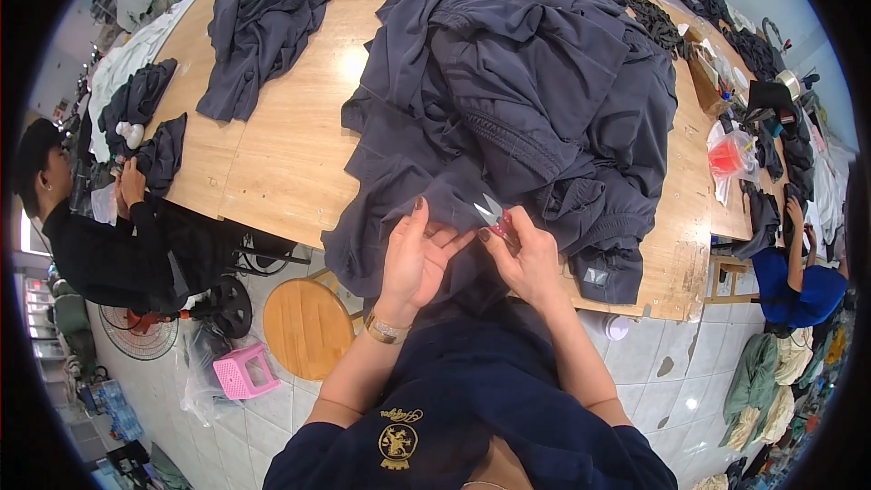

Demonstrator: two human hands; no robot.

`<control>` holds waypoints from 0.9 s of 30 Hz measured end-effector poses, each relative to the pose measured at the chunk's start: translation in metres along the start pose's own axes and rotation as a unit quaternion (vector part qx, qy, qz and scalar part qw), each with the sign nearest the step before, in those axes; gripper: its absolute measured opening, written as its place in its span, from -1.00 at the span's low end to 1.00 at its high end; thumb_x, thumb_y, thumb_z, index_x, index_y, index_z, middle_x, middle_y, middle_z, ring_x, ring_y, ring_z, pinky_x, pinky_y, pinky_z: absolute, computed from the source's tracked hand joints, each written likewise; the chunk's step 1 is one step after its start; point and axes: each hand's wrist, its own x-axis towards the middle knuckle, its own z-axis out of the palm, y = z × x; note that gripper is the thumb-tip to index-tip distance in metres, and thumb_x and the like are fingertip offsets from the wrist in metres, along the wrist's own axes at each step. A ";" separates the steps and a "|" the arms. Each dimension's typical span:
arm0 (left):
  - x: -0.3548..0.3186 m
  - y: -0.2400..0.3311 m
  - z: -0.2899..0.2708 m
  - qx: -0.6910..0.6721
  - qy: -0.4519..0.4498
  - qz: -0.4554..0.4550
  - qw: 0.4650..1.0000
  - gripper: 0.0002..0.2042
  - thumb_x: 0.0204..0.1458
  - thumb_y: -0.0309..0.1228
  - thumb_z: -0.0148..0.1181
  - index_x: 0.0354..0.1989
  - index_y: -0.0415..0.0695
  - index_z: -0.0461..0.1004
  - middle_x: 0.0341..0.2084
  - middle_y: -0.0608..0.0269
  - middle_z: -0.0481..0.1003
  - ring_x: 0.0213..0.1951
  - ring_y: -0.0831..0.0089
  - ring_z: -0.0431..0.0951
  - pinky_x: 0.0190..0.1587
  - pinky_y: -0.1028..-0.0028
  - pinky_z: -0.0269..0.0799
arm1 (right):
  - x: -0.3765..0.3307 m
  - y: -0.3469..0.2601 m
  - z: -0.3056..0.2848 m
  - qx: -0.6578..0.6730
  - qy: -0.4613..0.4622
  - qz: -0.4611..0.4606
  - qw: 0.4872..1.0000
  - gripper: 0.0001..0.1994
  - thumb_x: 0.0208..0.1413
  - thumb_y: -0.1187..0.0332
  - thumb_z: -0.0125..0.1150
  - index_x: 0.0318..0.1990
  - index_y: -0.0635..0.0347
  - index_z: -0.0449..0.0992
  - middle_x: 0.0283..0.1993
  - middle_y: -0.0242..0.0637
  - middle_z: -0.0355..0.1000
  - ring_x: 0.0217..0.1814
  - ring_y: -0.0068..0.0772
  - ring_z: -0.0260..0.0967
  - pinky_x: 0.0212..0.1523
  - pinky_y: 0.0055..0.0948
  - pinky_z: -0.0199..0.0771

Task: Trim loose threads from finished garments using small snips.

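A big heap of dark navy garments (535, 91) lies on the wooden table (290, 136), its near edge hanging over the table's front. My left hand (413, 259) holds a fold of that navy fabric (426, 195), fingers spread under and behind it; a gold bracelet sits on the wrist. My right hand (522, 254) grips small metal thread snips (490, 211), the blades pointing up and left at the cloth just beside my left fingertips.
Another navy pile (259, 27) lies at the table's far left. A person in black (100, 236) sits at the left, another in blue (798, 281) at the right. A round wooden stool (308, 327) and a pink stool (240, 372) stand below the table edge. A plastic bag (730, 159) lies right.
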 end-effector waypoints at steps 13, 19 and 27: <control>-0.004 -0.008 0.005 0.035 0.004 0.051 0.998 -0.66 0.23 -0.21 -0.14 -0.17 -0.26 0.41 -0.24 0.09 0.51 -0.14 0.32 0.52 -0.01 0.24 0.43 | 0.003 -0.005 0.014 0.176 0.057 0.077 0.980 -0.81 -0.06 0.52 0.25 -0.29 0.31 0.38 -0.65 -0.33 0.35 -0.62 -0.66 0.31 -0.63 -0.57 0.19; -0.006 -0.013 0.008 0.076 0.010 0.086 0.993 -0.70 0.21 -0.24 -0.09 -0.31 -0.25 0.43 -0.39 0.16 0.53 -0.31 0.43 0.55 -0.18 0.44 0.48 | 0.016 -0.001 0.015 0.014 0.109 -0.236 0.965 -0.66 -0.24 0.60 0.17 -0.18 0.21 0.47 -0.55 -0.29 0.39 -0.61 -0.37 0.37 -0.58 -0.50 0.29; -0.007 -0.014 0.005 0.071 0.026 0.114 0.991 -0.74 0.21 -0.27 -0.07 -0.47 -0.16 0.36 -0.50 0.20 0.52 -0.44 0.51 0.55 -0.32 0.50 0.50 | 0.015 -0.002 0.011 -0.147 0.098 -0.298 0.938 -0.63 -0.36 0.55 0.18 -0.23 0.22 0.45 -0.62 -0.42 0.31 -0.65 -0.51 0.30 -0.64 -0.50 0.11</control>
